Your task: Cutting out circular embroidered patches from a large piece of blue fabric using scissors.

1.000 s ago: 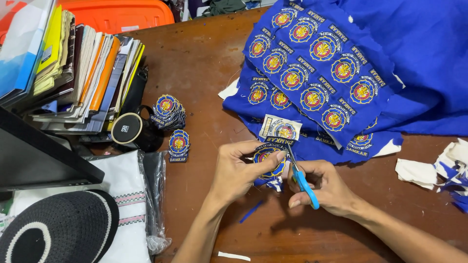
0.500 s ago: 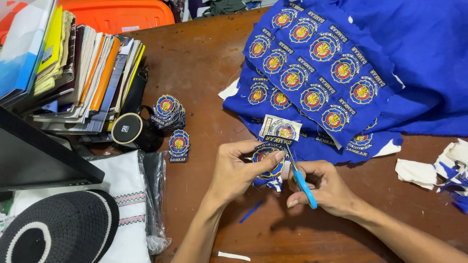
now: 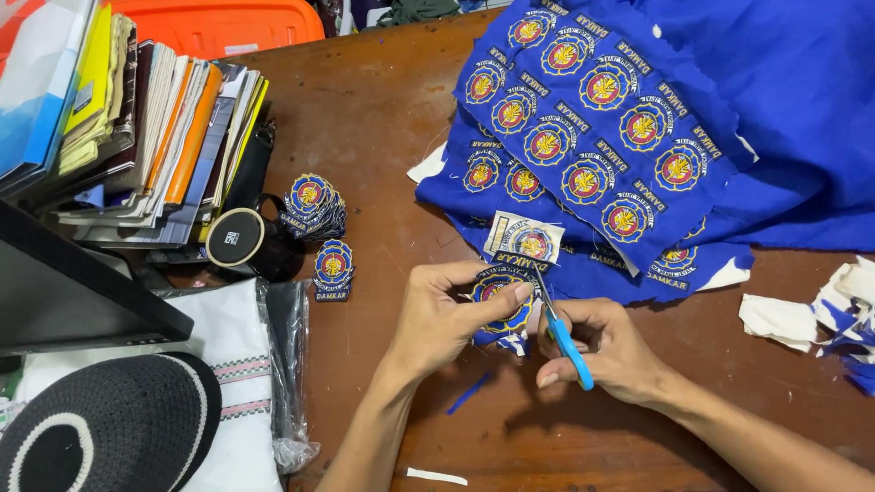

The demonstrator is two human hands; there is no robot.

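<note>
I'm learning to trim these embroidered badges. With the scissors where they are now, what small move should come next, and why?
Probably turn the round blue embroidered badge slightly in the left hand and make another short snip. The blue-handled scissors in the right hand sit at its right edge, and ragged blue cloth hangs below it.

a clear plastic bag [image 3: 290, 383] wraps folded white cloth at near left. a small white label [image 3: 239, 49] sits on the orange bin lid far left. a black screen edge [image 3: 73, 292] slants at left.
</note>
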